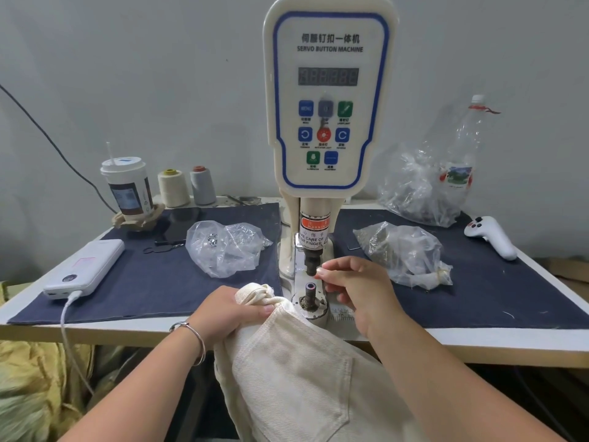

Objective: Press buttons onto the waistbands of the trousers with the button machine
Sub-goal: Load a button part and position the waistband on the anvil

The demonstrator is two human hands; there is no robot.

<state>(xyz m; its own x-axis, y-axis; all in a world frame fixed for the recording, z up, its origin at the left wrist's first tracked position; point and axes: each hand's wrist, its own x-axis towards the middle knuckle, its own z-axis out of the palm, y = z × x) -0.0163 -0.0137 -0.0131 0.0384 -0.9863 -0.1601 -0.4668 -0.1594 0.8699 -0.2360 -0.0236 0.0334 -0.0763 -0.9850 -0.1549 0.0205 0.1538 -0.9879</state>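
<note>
We count one button machine (330,103), two thread cones (173,188) (202,185), one lidded cup (129,189), three clear plastic bags (224,247) (404,252) (417,189), one plastic bottle (467,145), one white power bank (86,267), one white controller (490,236), one pair of cream trousers (296,371) and two hands (223,314) (353,285).

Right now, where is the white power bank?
In the head view, the white power bank lies at the table's front left on the dark blue cloth, left of the clear plastic bag, with a white cable plugged into its near end.

left hand (228,311): fingers curled, gripping | right hand (353,287): fingertips pinched, raised
</note>
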